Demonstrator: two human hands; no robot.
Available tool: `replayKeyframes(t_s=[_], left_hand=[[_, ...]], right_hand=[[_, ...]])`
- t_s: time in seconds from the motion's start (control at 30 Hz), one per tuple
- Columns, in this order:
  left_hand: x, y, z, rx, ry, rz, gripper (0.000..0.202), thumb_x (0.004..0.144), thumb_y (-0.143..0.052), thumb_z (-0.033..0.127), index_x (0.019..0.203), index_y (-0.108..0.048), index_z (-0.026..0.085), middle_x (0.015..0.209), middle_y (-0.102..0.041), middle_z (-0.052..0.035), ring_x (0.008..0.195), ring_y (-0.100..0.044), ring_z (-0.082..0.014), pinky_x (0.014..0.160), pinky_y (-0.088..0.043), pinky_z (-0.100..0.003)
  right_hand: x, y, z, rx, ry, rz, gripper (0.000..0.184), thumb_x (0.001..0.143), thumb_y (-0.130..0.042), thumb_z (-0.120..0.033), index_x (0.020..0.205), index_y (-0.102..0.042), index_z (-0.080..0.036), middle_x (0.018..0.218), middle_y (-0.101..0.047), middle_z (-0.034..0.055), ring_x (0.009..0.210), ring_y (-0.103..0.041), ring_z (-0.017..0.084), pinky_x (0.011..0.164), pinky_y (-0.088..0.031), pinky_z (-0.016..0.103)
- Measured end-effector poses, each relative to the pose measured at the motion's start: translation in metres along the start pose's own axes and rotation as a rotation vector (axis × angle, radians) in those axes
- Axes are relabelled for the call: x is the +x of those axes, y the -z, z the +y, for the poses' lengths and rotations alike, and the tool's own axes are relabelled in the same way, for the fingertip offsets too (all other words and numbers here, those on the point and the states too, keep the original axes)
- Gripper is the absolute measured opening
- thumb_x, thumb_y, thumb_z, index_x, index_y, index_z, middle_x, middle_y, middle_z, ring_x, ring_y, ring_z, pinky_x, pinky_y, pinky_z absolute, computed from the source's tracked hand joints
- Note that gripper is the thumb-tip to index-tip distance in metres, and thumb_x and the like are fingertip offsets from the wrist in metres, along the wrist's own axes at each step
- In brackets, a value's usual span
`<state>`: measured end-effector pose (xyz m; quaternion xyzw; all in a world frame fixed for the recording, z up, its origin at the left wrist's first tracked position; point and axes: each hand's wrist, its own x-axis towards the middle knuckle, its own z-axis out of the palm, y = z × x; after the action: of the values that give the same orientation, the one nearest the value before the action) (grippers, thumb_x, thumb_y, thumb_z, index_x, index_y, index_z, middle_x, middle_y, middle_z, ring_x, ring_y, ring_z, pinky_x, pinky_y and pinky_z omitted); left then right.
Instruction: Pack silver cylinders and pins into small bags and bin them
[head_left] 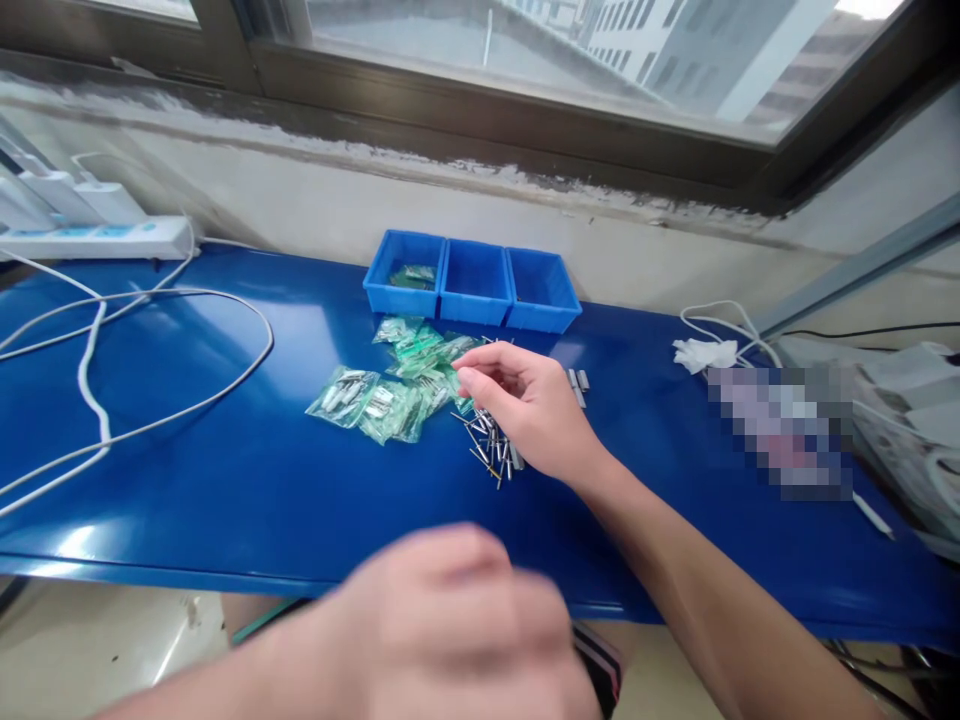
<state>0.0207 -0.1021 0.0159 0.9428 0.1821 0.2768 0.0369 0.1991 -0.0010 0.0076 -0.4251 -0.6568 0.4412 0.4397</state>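
Over a loose pile of thin metal pins [487,445] hangs my right hand [536,405], its thumb and forefinger drawn together in a pinch. Whatever lies between those fingertips is too small to make out. Just left of them are several small green-tinted plastic bags [409,390] filled with silvery metal parts. My left hand [450,630] is close to the camera at the bottom, curled but smeared by motion, and its fingertips are hidden. Short grey metal pieces [579,385] show on the table just past my right hand.
Three joined blue bins [475,290] stand near the wall; the left one contains bagged parts. White cables [97,370] loop over the blue table [225,480] from a power strip [127,238]. At right are a crumpled white tissue [705,355] and a blurred-out item [784,430].
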Motion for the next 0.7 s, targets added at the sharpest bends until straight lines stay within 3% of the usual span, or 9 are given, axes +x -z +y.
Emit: replayKeyframes(t_s=[0.07,0.13,0.2,0.27,0.4,0.53,0.63,0.7], left_hand=[[0.017,0.019,-0.045,0.033,-0.061,0.089,0.026,0.109,-0.053,0.025,0.095,-0.074,0.031,0.095,-0.076,0.001,0.093,-0.072,-0.0189,0.083,-0.059,-0.034],[0.03,0.037,-0.092,0.116,-0.018,0.093,0.029,0.108,-0.049,0.014,0.11,-0.076,0.024,0.105,-0.079,-0.0046,0.099,-0.073,-0.0204,0.085,-0.057,-0.036],[0.034,0.05,-0.132,0.139,0.028,0.153,0.027,0.107,-0.053,0.015,0.12,-0.076,0.02,0.106,-0.08,-0.0058,0.09,-0.074,-0.0185,0.079,-0.055,-0.032],[0.03,0.056,-0.159,0.047,0.207,0.172,0.02,0.102,-0.065,0.024,0.117,-0.079,0.021,0.1,-0.081,-0.004,0.083,-0.074,-0.018,0.073,-0.054,-0.03],[0.011,0.052,-0.173,-0.047,0.385,0.219,0.013,0.095,-0.074,0.033,0.104,-0.081,0.027,0.093,-0.081,0.0005,0.083,-0.076,-0.0195,0.078,-0.055,-0.03],[0.001,0.041,-0.169,-0.033,0.519,0.297,0.017,0.088,-0.078,0.033,0.098,-0.067,0.027,0.084,-0.077,0.0032,0.074,-0.073,-0.0178,0.074,-0.054,-0.03],[0.003,0.036,-0.168,-0.038,0.527,0.296,0.022,0.089,-0.076,0.036,0.087,-0.057,0.026,0.086,-0.076,0.0013,0.069,-0.067,-0.0168,0.067,-0.051,-0.03],[0.004,0.036,-0.167,-0.022,0.485,0.283,0.026,0.091,-0.073,0.037,0.077,-0.054,0.024,0.086,-0.076,-0.0004,0.07,-0.066,-0.0172,0.069,-0.051,-0.032]], right_hand=[[0.001,0.0,-0.001,0.012,0.016,-0.017,0.016,0.095,-0.074,-0.034,0.101,-0.077,-0.019,0.087,-0.077,0.003,0.076,-0.07,0.017,0.066,-0.055,0.03],[0.001,0.001,-0.001,0.012,0.039,-0.031,0.015,0.095,-0.074,-0.033,0.101,-0.077,-0.019,0.087,-0.077,0.0028,0.075,-0.069,0.016,0.066,-0.054,0.03],[0.002,0.001,0.0,0.001,0.033,-0.02,0.016,0.097,-0.073,-0.034,0.102,-0.077,-0.019,0.087,-0.077,0.0028,0.075,-0.068,0.015,0.064,-0.053,0.029],[0.002,0.002,0.002,-0.009,0.012,0.0,0.018,0.098,-0.072,-0.035,0.103,-0.077,-0.019,0.087,-0.077,0.0035,0.075,-0.069,0.016,0.063,-0.053,0.029],[0.001,0.001,0.004,-0.035,0.015,-0.004,0.017,0.098,-0.072,-0.036,0.102,-0.078,-0.02,0.089,-0.077,0.004,0.074,-0.068,0.015,0.062,-0.054,0.028],[0.001,0.0,0.004,-0.044,0.03,-0.011,0.018,0.098,-0.072,-0.036,0.102,-0.078,-0.02,0.09,-0.077,0.0042,0.077,-0.07,0.016,0.063,-0.055,0.029],[0.001,0.001,0.003,-0.046,0.036,-0.007,0.018,0.098,-0.072,-0.037,0.102,-0.077,-0.02,0.09,-0.077,0.0047,0.079,-0.071,0.017,0.063,-0.055,0.029],[0.001,0.001,0.003,-0.047,0.038,-0.003,0.018,0.098,-0.072,-0.037,0.102,-0.077,-0.019,0.091,-0.077,0.0048,0.08,-0.072,0.018,0.063,-0.054,0.029]])
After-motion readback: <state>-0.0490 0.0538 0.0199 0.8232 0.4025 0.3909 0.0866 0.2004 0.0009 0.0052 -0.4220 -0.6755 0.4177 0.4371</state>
